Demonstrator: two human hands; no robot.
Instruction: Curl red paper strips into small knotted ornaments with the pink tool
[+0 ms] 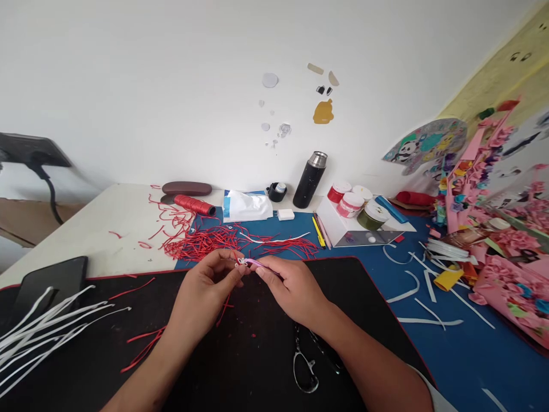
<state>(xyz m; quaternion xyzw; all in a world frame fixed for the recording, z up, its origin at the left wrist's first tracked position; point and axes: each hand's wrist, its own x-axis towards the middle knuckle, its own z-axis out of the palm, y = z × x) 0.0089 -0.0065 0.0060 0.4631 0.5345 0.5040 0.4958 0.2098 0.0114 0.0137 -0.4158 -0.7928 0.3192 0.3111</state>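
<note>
My left hand (pixel 206 289) pinches a small white looped piece (pixel 241 261), flower-like, with red cord at it. My right hand (pixel 295 286) is closed around a thin pink-purple tool (pixel 253 261), whose tip meets the white piece. Its exact kind is mostly hidden by my fingers. Both hands are close together above the black mat (pixel 257 366). Red cord ends (pixel 225 309) hang below my left fingers. Just beyond my hands lies a pile of cut red cords (pixel 201 243).
White cords (pixel 55 326) and a black phone (pixel 51 286) lie at left. Eyeglasses (pixel 305 372) rest under my right forearm. At the back stand a red thread spool (pixel 195 205), tissues (pixel 249 205), a black flask (pixel 309 180) and several jars (pixel 372 215). Pink paper flowers (pixel 510 286) crowd the right.
</note>
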